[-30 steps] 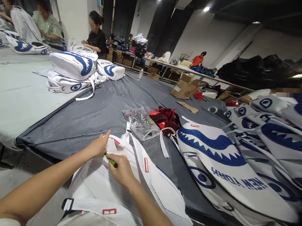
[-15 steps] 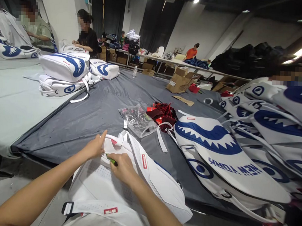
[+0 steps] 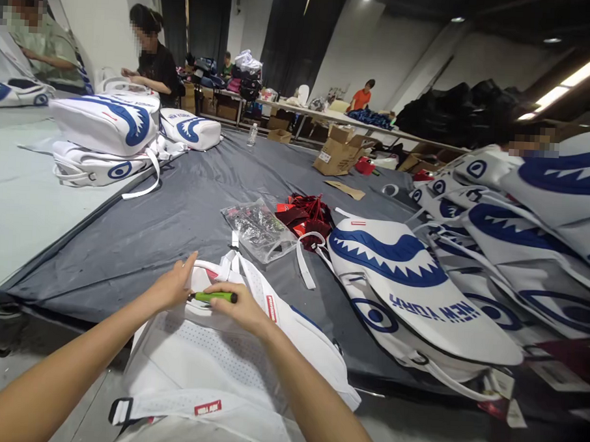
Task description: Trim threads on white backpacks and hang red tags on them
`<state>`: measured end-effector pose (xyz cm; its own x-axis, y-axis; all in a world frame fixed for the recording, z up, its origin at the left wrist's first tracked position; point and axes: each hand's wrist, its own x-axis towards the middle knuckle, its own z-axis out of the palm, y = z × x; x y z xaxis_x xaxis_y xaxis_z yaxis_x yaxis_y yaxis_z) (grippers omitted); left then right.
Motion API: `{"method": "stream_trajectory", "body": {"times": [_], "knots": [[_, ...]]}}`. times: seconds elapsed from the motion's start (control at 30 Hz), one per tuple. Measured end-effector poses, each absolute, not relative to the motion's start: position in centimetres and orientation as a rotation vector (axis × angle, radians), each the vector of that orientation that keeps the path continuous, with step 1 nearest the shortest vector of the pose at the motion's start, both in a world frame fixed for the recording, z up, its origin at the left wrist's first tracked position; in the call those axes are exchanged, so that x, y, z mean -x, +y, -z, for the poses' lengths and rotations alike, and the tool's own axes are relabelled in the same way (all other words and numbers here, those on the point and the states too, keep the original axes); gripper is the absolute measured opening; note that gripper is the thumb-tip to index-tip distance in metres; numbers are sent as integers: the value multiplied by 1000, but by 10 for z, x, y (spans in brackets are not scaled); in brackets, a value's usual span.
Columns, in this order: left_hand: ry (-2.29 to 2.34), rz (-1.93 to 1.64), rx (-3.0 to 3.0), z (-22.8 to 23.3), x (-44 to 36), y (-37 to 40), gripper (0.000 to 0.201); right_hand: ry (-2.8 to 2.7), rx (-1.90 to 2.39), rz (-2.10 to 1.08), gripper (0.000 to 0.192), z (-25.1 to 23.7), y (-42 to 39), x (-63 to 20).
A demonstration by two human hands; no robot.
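A white backpack point(image 3: 186, 359) lies in front of me, its perforated back panel and shoulder straps facing up. My left hand point(image 3: 173, 284) grips its top edge beside the carry loop, index finger sticking up. In my right hand point(image 3: 240, 304) is a green pen-like tool point(image 3: 208, 297) with a black end, held crosswise over the top of the bag. Its tip points left, close to my left fingers; what exactly the tip touches I cannot make out. A red-labelled shoulder strap point(image 3: 270, 308) runs past my right hand.
A clear plastic bag point(image 3: 258, 229) and a heap of dark red tags point(image 3: 311, 215) lie beyond the backpack on the grey-covered table point(image 3: 188, 210). More shark-mouth backpacks point(image 3: 395, 271) crowd the right side; others point(image 3: 103, 125) are stacked at left. A bottle point(image 3: 252, 134) and carton point(image 3: 339, 154) stand farther back.
The green tool has turned from pointing steeply into the backpack to lying nearly level, more of it showing. My left hand stays on the top edge. The whole view has shifted slightly.
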<state>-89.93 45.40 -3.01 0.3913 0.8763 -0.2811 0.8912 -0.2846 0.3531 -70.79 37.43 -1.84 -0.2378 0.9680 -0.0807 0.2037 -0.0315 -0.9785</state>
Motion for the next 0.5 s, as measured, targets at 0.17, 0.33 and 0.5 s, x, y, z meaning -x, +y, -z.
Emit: {"method": "stream_trajectory", "body": {"times": [0.17,0.33,0.5], "knots": [[1508,42,-2204,33,902,455,94,-1496,1346,-772,21,-19,374,625],[1503,33,-2181,34,899,456,95,-1697,1926,-166,23,11,411,547],[1497,-22,-2118,39,899,453,97,-1989,2022,-34,19,62,469,527]]}}
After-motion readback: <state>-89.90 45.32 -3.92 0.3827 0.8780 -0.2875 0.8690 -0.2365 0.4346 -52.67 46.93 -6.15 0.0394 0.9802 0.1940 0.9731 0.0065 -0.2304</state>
